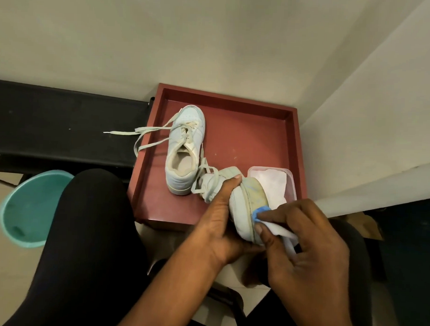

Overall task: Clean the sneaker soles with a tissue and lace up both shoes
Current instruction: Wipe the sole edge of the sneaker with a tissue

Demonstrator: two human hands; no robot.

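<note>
Item 1: held sneaker (241,205), on its side over the red tray's (246,139) near edge, sole turned right. My left hand (219,226) grips its upper, thumb across the top.

Item 2: tissue (280,229), blue-stained tip on the sole's rim, pinched in my right hand (311,246).

Item 3: second sneaker (185,149), upright inside the tray, laces (142,132) trailing over its left rim.

Item 4: clear tub (292,180), tray's near right corner.

Left leg (89,243): plain black trousers (83,280), smooth matte cloth, close fit at the knee. Right leg (352,240): same black cloth, mostly hidden. Left hand (216,226) and right hand (311,244) bare. Both forearms (170,290) bare to the frame edge. Left thumbnail (238,176) cut short.
</note>
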